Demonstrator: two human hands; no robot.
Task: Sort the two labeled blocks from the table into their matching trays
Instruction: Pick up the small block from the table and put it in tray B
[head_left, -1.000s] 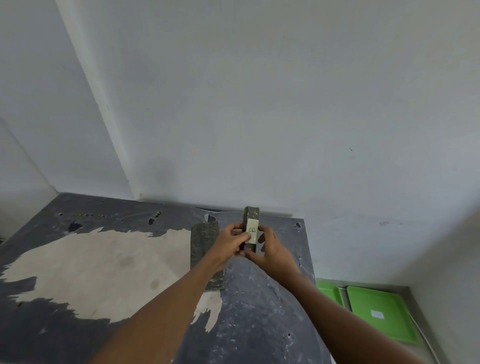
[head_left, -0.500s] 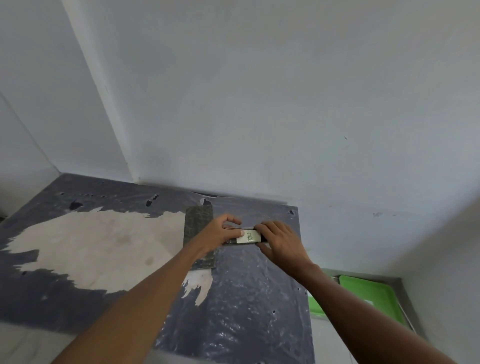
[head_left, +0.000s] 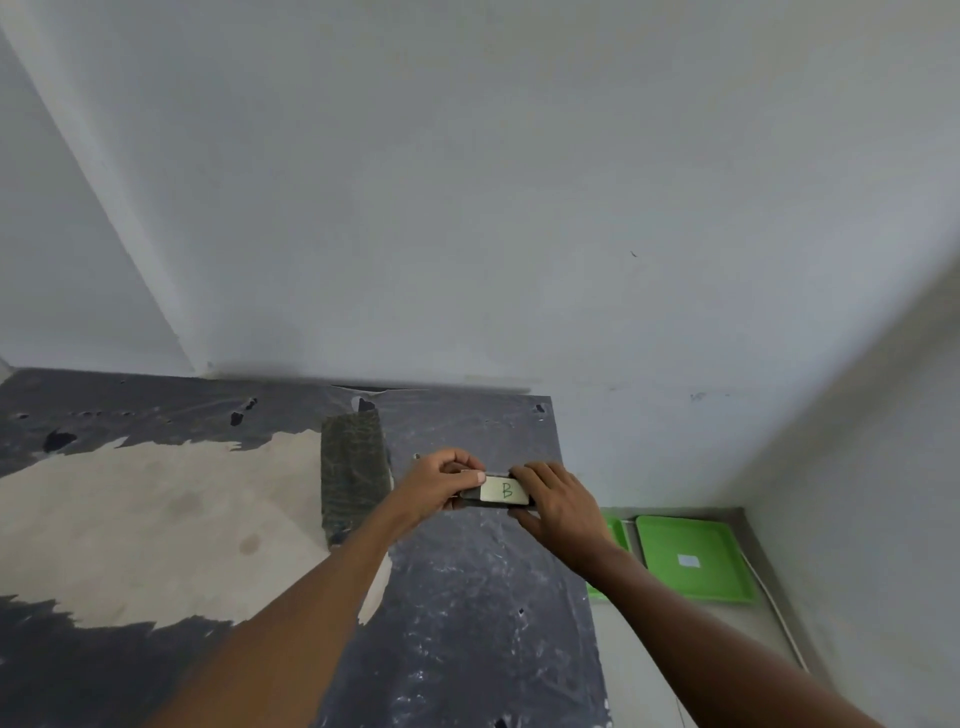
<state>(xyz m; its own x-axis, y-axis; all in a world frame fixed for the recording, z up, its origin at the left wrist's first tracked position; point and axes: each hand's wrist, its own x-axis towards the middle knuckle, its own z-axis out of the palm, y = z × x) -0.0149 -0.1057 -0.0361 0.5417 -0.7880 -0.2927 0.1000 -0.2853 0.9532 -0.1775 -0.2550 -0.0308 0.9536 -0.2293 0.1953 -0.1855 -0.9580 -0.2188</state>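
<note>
Centre frame, we see the dark block (head_left: 496, 492) held level over the table (head_left: 467, 597), its pale label reading "B". Left hand (head_left: 435, 486) pinches its left end, right hand (head_left: 556, 501) clasps the right. Second block (head_left: 353, 467) lies left; green trays (head_left: 693, 558) lower right.

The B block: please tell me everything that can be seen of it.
The B block is a dark, flat, oblong piece, held lying sideways, apparently just above the dark table. A pale label with a green handwritten B covers its facing side. The left hand grips its left end and the right hand its right end, so both ends are hidden. Its material cannot be told. Another dark block lies apart, to its left.
</note>
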